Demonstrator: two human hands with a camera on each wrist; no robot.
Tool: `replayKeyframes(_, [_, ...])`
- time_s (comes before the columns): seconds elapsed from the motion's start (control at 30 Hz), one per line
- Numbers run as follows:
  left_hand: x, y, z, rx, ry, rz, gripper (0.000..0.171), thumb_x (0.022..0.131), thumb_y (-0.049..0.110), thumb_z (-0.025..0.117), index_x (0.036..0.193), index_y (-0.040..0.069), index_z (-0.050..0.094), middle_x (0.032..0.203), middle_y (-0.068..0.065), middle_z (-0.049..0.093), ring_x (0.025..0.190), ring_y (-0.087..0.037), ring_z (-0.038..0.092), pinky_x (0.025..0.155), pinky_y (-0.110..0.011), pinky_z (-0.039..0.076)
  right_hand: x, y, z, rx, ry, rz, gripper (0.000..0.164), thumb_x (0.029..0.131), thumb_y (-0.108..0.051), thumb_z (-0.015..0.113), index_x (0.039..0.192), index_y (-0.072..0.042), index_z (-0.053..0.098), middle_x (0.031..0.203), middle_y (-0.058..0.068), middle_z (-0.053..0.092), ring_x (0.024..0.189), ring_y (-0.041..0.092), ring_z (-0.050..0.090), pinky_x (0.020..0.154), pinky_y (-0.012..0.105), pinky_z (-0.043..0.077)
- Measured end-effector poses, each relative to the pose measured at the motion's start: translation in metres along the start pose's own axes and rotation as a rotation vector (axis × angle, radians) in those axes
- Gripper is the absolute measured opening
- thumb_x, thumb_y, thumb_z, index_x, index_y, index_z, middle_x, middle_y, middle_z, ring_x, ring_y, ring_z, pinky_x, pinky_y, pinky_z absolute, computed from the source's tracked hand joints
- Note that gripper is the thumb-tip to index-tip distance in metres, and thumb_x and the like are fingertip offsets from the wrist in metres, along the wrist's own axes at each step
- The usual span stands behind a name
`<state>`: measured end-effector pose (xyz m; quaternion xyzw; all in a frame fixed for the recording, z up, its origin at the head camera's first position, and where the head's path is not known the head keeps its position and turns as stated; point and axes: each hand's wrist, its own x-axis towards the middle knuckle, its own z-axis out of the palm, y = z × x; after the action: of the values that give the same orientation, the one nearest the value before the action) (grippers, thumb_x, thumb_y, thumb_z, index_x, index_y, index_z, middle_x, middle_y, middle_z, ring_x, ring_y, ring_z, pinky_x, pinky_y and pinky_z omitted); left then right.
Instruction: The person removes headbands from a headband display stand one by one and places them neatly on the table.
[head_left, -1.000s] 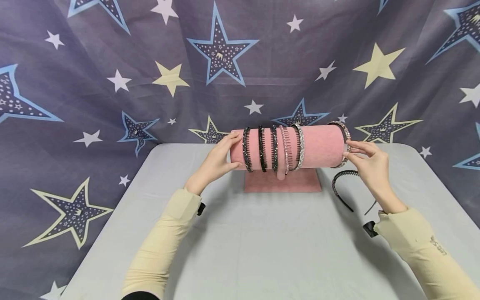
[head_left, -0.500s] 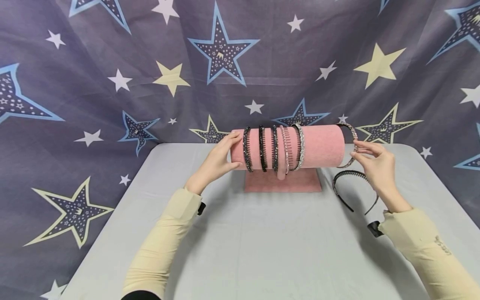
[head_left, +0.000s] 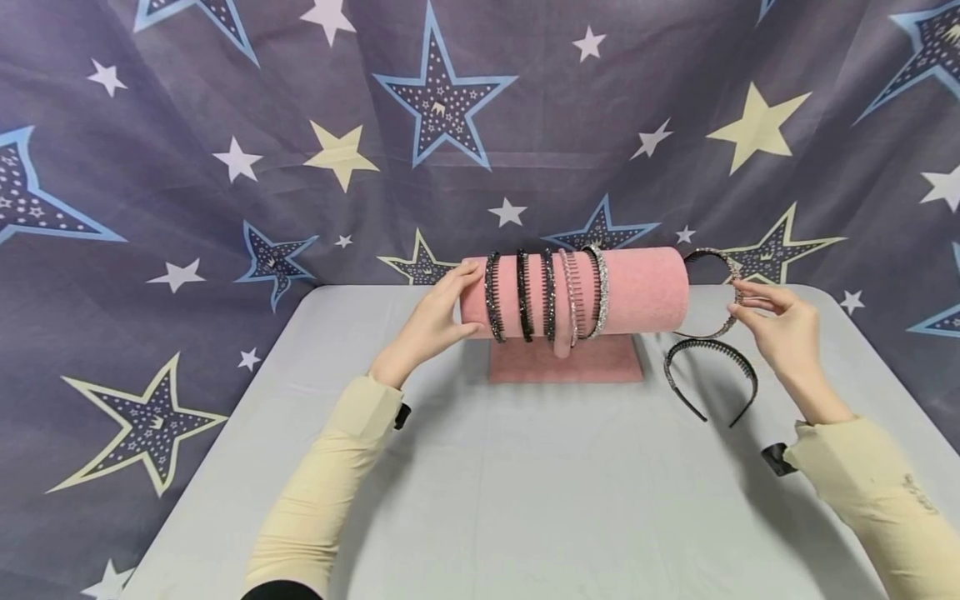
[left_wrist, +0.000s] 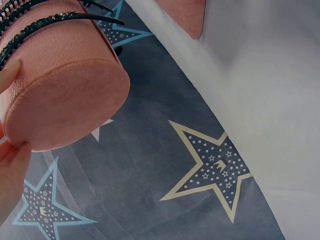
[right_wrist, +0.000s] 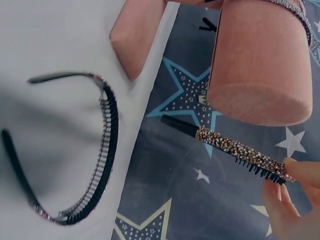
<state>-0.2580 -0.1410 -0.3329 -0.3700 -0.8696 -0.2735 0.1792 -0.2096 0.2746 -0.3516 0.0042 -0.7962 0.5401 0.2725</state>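
- The left hand (head_left: pixel 427 321) has its thumb and fingers spread round the left end of the pink roll (head_left: pixel 645 287), gripping it; if that grip slackened and the roll were bumped, the base (head_left: pixel 517 367) could slide or tip on the table (head_left: pixel 570 500)
- The right hand (head_left: pixel 783 329) pinches the glittery headband (right_wrist: pixel 240 150) between thumb and fingertips
- That headband is in the air, just beside the roll's right end and apart from it (the right wrist view shows the gap)
- Only a small part of the band is pinched, so a snag or sideways pull could make it swivel or slip out
- A black headband (right_wrist: pixel 112 130) lies on the table near the right hand; a drop or a low wrist could knock it, or catch the teeth together
- Five headbands (head_left: pixel 550 296) sit round the roll's left and middle; tilting the roll could probably shift them
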Motion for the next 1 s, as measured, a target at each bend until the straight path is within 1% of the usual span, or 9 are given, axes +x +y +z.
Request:
replayKeyframes(0.13, [0.0,0.0,0.0,0.0,0.002,0.004,0.069,0.066,0.002,0.073,0.125,-0.008,0.041,0.135,-0.021,0.035,0.127,-0.031,0.028,0.109,-0.031,0.018,0.002,0.007,-0.009,-0.001,-0.018,0.012,0.034,0.074,0.007,0.063,0.103,-0.01,0.067,0.085,-0.031,0.056,0.068,-0.013,0.055,0.06,0.0,0.042])
replayKeyframes(0.3, [0.0,0.0,0.0,-0.001,0.001,0.007,0.069,0.066,0.003,0.073,0.126,-0.007,0.041,0.135,-0.02,0.035,0.128,-0.03,0.028,0.109,-0.03,0.018,0.004,0.009,-0.02,0.045,-0.047,0.033,0.038,0.074,0.008,0.061,0.098,-0.021,0.068,0.084,-0.03,0.059,0.068,-0.012,0.055,0.061,-0.001,0.042])
replayKeyframes(0.43, [0.0,0.001,-0.001,0.002,-0.001,0.004,0.068,0.066,0.003,0.073,0.126,-0.007,0.041,0.135,-0.02,0.035,0.127,-0.03,0.028,0.109,-0.031,0.019,0.04,0.127,-0.04,-0.042,-0.033,0.001,0.035,0.073,-0.008,0.07,0.106,-0.021,0.066,0.095,-0.015,0.065,0.078,-0.003,0.06,0.064,0.004,0.045])
replayKeyframes(0.53, [0.0,0.001,-0.001,0.003,-0.003,0.001,0.069,0.066,0.004,0.073,0.126,-0.007,0.04,0.135,-0.02,0.035,0.127,-0.031,0.028,0.109,-0.031,0.019,0.069,0.219,-0.056,-0.113,-0.016,-0.006,0.043,0.069,-0.019,0.074,0.112,-0.019,0.064,0.105,-0.004,0.065,0.087,0.003,0.061,0.067,0.007,0.047])
replayKeyframes(0.63, [0.0,0.001,-0.001,0.003,-0.005,-0.004,0.069,0.066,0.004,0.073,0.126,-0.007,0.04,0.135,-0.02,0.035,0.127,-0.031,0.028,0.109,-0.031,0.018,0.072,0.224,-0.064,-0.139,-0.035,0.021,0.043,0.071,-0.02,0.073,0.113,-0.02,0.063,0.102,-0.007,0.065,0.085,0.001,0.061,0.066,0.005,0.047])
replayKeyframes(0.7, [0.0,0.001,-0.001,0.003,-0.006,-0.005,0.069,0.067,0.004,0.073,0.126,-0.007,0.04,0.135,-0.02,0.035,0.127,-0.03,0.028,0.109,-0.031,0.018,0.071,0.217,-0.067,-0.145,-0.051,0.051,0.043,0.072,-0.019,0.073,0.113,-0.02,0.062,0.099,-0.01,0.066,0.083,-0.002,0.061,0.065,0.004,0.046])
replayKeyframes(0.8, [0.0,0.001,-0.001,0.004,-0.009,-0.005,0.069,0.067,0.004,0.073,0.126,-0.007,0.04,0.136,-0.02,0.035,0.128,-0.03,0.028,0.109,-0.031,0.018,0.062,0.184,-0.07,-0.082,-0.077,0.104,0.04,0.072,-0.014,0.072,0.111,-0.017,0.064,0.092,-0.013,0.067,0.079,-0.004,0.061,0.061,0.003,0.045])
replayKeyframes(0.93, [0.0,0.001,-0.001,0.008,-0.011,-0.004,0.069,0.067,0.004,0.073,0.126,-0.007,0.04,0.136,-0.02,0.035,0.128,-0.03,0.028,0.109,-0.031,0.018,0.044,0.124,-0.07,-0.034,-0.132,0.106,0.034,0.074,-0.011,0.07,0.107,-0.018,0.066,0.082,-0.019,0.066,0.074,-0.007,0.06,0.058,0.003,0.044])
replayKeyframes(1.0, [0.001,0.001,-0.001,0.009,-0.013,-0.004,0.069,0.066,0.004,0.073,0.126,-0.008,0.04,0.136,-0.02,0.035,0.128,-0.03,0.028,0.109,-0.031,0.018,0.039,0.107,-0.073,-0.026,-0.163,0.108,0.032,0.076,-0.01,0.068,0.107,-0.018,0.066,0.08,-0.022,0.065,0.073,-0.009,0.059,0.058,0.002,0.043])
